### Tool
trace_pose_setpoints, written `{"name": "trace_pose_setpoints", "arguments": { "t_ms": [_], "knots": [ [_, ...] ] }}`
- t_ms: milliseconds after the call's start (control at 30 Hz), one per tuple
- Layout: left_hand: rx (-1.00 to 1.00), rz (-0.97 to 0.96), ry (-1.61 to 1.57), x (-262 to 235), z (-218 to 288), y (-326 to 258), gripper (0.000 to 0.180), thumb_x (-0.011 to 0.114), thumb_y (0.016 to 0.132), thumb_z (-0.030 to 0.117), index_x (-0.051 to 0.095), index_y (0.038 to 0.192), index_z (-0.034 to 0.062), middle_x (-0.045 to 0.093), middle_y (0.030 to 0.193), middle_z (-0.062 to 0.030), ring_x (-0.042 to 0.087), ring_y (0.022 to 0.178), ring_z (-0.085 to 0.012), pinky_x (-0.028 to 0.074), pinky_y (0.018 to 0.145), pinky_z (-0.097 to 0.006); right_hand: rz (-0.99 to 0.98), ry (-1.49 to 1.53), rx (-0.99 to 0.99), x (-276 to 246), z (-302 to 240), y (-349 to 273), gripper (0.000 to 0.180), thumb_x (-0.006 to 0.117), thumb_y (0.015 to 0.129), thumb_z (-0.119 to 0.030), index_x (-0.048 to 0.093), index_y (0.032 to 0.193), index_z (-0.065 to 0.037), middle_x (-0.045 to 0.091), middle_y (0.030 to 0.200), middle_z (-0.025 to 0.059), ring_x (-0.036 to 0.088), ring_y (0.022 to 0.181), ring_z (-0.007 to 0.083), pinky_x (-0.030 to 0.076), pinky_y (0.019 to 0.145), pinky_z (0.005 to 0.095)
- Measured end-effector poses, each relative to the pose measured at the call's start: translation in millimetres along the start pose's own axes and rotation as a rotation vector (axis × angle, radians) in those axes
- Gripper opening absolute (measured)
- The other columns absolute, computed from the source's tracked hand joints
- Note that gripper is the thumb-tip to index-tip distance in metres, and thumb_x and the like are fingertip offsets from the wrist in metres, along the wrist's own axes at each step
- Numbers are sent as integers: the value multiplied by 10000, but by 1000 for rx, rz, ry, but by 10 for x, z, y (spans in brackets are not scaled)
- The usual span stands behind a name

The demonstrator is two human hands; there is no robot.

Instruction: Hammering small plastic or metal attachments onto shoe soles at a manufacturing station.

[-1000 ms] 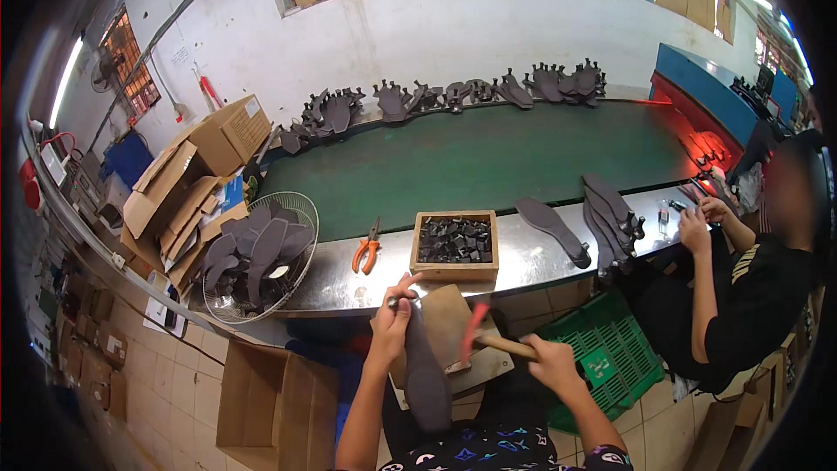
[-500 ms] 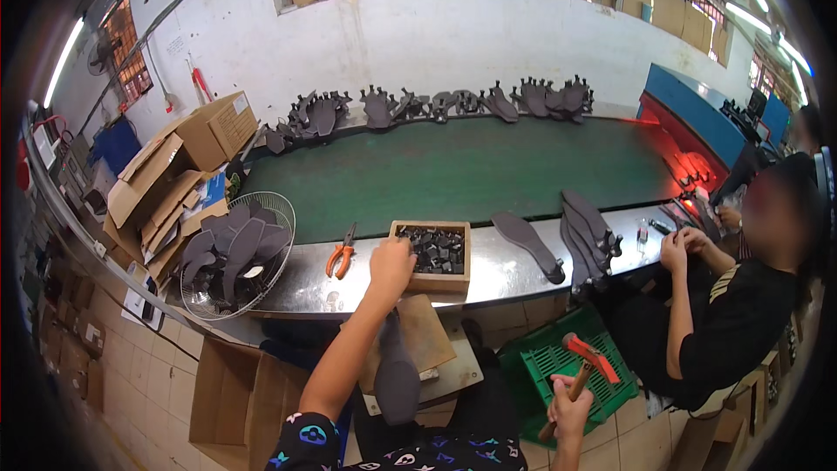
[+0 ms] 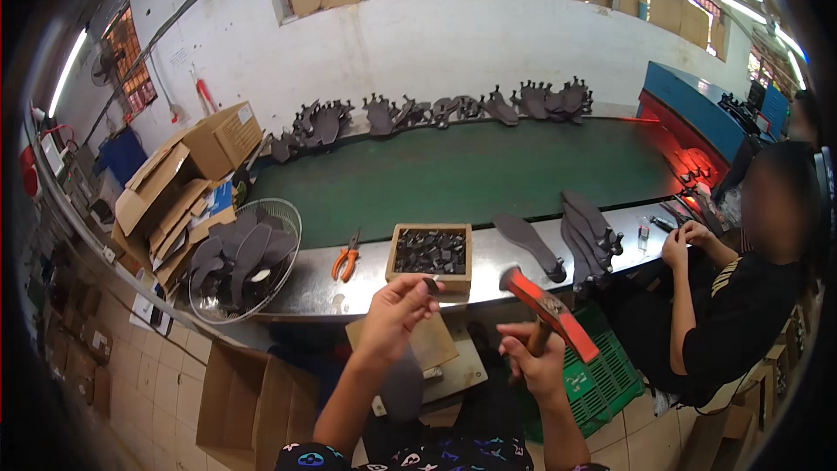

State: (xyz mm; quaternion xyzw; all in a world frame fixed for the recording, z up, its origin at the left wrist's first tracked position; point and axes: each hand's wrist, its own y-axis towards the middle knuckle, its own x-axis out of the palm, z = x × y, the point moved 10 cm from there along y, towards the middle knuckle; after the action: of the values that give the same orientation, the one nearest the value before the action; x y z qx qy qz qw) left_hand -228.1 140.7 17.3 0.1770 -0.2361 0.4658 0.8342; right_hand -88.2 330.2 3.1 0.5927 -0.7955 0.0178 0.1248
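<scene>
My left hand point(image 3: 394, 317) pinches a small black piece point(image 3: 430, 284) between thumb and fingertips, just in front of a wooden box point(image 3: 467, 267) of similar black pieces. Its exact shape is too small to make out. Wrapped round the wooden handle of an orange-headed hammer point(image 3: 558, 314), my right hand point(image 3: 539, 363) is raised to the right of my lap. Below the left hand, a dark grey shoe sole point(image 3: 404, 391) lies partly hidden by my forearm. It rests against a brown board point(image 3: 436, 344) on a pale plate point(image 3: 464, 370).
Orange-handled pliers point(image 3: 346, 260) and a wire basket of soles point(image 3: 295, 253) stand left on the metal ledge. Several soles point(image 3: 528, 242) lie to the right. Beyond runs a green conveyor belt point(image 3: 453, 166). A green crate point(image 3: 602, 384) and a co-worker point(image 3: 724, 314) are at right.
My left hand has drawn back from the wooden box with a small black piece in its fingers. My right hand has lifted the hammer up and inward, to the left.
</scene>
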Motion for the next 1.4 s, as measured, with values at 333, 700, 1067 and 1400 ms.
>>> {"name": "trace_pose_setpoints", "arguments": {
  "t_ms": [333, 700, 1067, 1400],
  "knots": [
    [1164, 115, 1349, 882, 900, -1454, 267, 765, 784, -27, 784, 1026, 84, 746, 1058, -78, 716, 978, -240, 561, 787, -333, -192, 154, 110, 979, -222, -88, 267, 783, 906, -68, 705, 1125, 63, 700, 773, 89, 594, 542, 98, 503, 474, 244],
    [671, 77, 822, 348, 670, -1259, 343, 788, 813, -71, 722, 1138, 16, 730, 1059, -134, 712, 961, -251, 576, 820, -332, -252, 168, 27, 1071, -101, -141, 197, 763, 888, 0, 700, 1063, 65, 670, 937, 136, 576, 544, 103, 482, 444, 235],
    [451, 61, 1081, 178, 522, -1188, 658, 792, 851, 30, 488, 1434, -9, 722, 1072, -136, 695, 981, -281, 543, 899, -364, -339, 97, 65, 1060, 183, 14, 191, 772, 881, -46, 715, 1048, 27, 700, 1042, 118, 615, 701, 82, 482, 586, 216],
    [270, 170, 1290, -1189, -86, -108, 403, 822, 831, 218, 717, 1188, 64, 749, 973, -140, 679, 916, -344, 522, 853, -404, -360, -319, -108, 1279, 450, 844, 209, 735, 908, -64, 708, 1076, 57, 734, 1026, 88, 643, 735, 96, 521, 662, 254]
  ]
}}
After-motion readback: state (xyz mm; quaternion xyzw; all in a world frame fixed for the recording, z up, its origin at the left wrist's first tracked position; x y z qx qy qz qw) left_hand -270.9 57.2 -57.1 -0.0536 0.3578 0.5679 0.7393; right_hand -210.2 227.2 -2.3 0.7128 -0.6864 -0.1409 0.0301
